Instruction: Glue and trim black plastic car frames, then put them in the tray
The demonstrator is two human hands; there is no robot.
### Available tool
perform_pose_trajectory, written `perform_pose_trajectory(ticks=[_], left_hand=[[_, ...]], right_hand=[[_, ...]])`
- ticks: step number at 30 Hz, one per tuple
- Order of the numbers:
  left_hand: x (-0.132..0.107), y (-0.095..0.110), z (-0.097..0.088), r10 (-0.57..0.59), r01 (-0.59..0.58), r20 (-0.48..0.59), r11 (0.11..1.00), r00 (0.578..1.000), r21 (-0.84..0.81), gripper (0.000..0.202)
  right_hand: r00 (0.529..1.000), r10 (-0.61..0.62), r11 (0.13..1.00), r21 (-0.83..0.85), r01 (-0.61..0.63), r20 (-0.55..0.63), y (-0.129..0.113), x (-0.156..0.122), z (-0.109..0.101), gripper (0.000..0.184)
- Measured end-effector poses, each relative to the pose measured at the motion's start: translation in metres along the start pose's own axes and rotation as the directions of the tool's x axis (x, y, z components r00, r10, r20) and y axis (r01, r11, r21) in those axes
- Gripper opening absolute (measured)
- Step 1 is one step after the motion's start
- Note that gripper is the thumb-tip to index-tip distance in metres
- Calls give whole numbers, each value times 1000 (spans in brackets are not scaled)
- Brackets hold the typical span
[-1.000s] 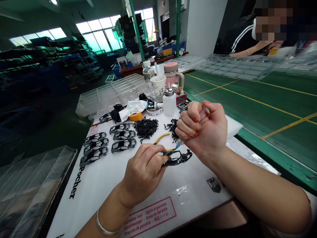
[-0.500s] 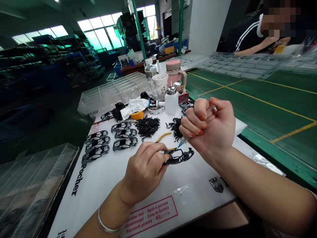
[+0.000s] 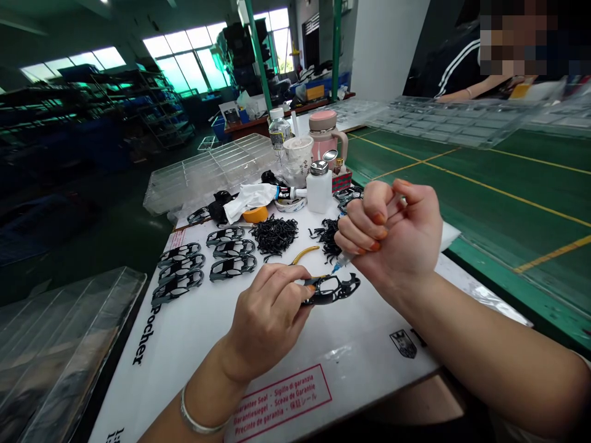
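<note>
Left hand (image 3: 268, 320) pinches a black car shell (image 3: 345, 290); right hand (image 3: 392, 240) grips a syringe (image 3: 342, 262)

Room to pass over white board (image 3: 364, 344) below car shell (image 3: 333, 290); way back blocked by pliers (image 3: 305, 255), heap of black pieces (image 3: 274, 237), bottle (image 3: 319, 189).

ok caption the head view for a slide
Left hand holds a black model car shell, right hand a syringe

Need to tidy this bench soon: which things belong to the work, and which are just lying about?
In the work: left hand holding a black model car shell; right hand holding a blue-tipped syringe at it.

Lying about: yellow-handled pliers, black plastic bits, other shells, white dispenser bottle, pink flask.
</note>
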State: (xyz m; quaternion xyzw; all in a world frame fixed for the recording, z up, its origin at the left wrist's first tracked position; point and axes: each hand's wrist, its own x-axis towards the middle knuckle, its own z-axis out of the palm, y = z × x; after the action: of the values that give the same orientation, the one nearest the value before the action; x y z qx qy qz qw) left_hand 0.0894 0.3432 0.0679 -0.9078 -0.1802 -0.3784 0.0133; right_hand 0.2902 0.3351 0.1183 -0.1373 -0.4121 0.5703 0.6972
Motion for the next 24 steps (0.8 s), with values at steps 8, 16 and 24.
perform_pose_trajectory(ticks=[8, 16, 24], left_hand=[[1, -5, -2, -17, 18, 27, 999, 999, -28, 30], [-1, -28, -7, -699, 621, 142, 500, 701, -603, 44], [-2, -43, -7, -857, 590, 319, -23, 405, -807, 56]], right_hand=[[980, -52, 976, -198, 91, 194, -7, 2, 2, 48], [811, -571, 749, -483, 453, -125, -42, 23, -33, 43], [753, -636, 417, -897, 149, -170, -58, 33, -93, 37]])
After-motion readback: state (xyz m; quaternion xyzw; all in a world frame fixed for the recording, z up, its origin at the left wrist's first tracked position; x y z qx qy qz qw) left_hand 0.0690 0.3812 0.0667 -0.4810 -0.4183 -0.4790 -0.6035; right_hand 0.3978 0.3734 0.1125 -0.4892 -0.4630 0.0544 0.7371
